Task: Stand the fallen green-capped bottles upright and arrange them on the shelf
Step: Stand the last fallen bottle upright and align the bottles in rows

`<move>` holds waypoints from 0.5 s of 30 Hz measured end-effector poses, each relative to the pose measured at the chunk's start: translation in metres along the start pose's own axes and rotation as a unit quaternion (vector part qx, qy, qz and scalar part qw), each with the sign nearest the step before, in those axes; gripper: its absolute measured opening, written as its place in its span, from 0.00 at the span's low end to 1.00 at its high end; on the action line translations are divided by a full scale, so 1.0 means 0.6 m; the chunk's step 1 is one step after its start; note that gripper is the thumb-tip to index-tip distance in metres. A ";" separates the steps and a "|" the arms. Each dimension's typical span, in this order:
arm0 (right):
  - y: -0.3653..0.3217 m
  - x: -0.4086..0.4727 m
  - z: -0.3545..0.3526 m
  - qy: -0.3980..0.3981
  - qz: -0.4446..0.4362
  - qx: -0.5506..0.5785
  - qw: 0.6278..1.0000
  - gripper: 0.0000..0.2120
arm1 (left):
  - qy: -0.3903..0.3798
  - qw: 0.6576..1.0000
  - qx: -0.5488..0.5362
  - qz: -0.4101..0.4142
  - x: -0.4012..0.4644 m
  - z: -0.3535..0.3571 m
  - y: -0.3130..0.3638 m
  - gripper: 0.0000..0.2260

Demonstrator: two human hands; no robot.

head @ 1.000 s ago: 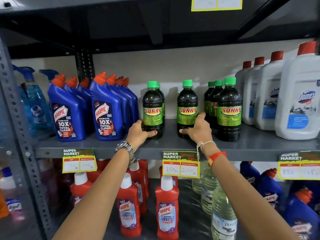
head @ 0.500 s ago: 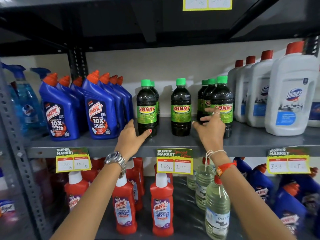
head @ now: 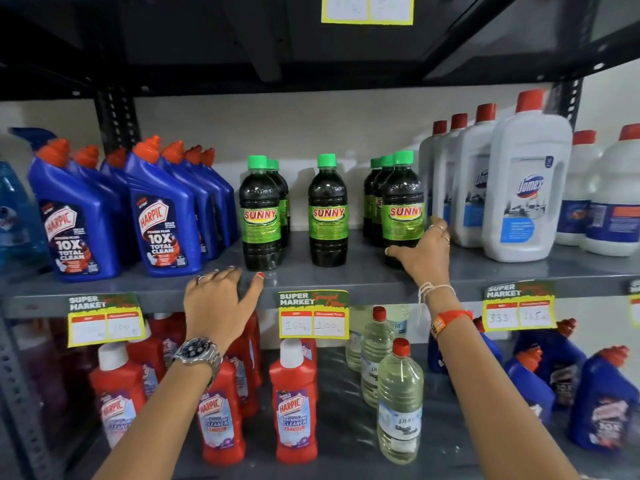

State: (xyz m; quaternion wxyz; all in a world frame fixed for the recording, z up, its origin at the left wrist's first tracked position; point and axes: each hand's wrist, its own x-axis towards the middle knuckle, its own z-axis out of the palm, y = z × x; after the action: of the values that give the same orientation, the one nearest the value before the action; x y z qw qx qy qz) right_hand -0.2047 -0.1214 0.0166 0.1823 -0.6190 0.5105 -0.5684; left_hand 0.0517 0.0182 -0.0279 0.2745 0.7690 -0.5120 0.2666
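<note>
So all the green-capped Sunny bottles are standing upright on the grey shelf (head: 346, 282), in 3 little groups btw the blue Harpic bottles (head: 162, 220) on the left and the white Domex bottles (head: 526, 188) on the right. Left group (head: 260, 216) is 2 deep, front one w/ another right behind it. Middle Sunny bottle (head: 328, 213) stands alone, clear gaps on both sides. Right group (head: 401, 209) is a row of 3 going back, front one nearly touching the first Domex. Right hand (head: 424, 251) is wrapped round the lower right side of that front bottle, thumb stretched out left along the base, fingers curled round the back btw it and the Domex, so it's cupping the bottle, not lifting it afaict. Left hand (head: 218, 299) is holding nothing, fingers spread loose, resting on the front lip of the shelf just below and left of the left group, thumb tip near that bottle's base but not touching. Yellow price tag (head: 313, 315) hangs under the middle bottle. Lower shelf has red Harpic bottles (head: 294, 410) and clear bottles (head: 400, 400).
</note>
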 end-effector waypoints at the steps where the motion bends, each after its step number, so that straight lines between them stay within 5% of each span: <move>1: -0.001 0.001 -0.002 -0.014 0.004 -0.009 1.000 0.42 | -0.001 1.000 -0.002 -0.001 -0.002 -0.002 0.002 0.31; 15: -0.006 0.017 0.002 -0.039 0.006 -0.050 0.998 0.39 | 0.028 1.000 -0.009 -0.004 -0.005 0.002 0.008 0.29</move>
State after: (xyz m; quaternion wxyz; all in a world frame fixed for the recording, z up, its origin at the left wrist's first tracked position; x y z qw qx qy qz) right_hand -0.2037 -0.1292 0.0245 0.1742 -0.6464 0.5341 -0.5163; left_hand 0.0464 0.0178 -0.0301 0.2969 0.7609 -0.5030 0.2826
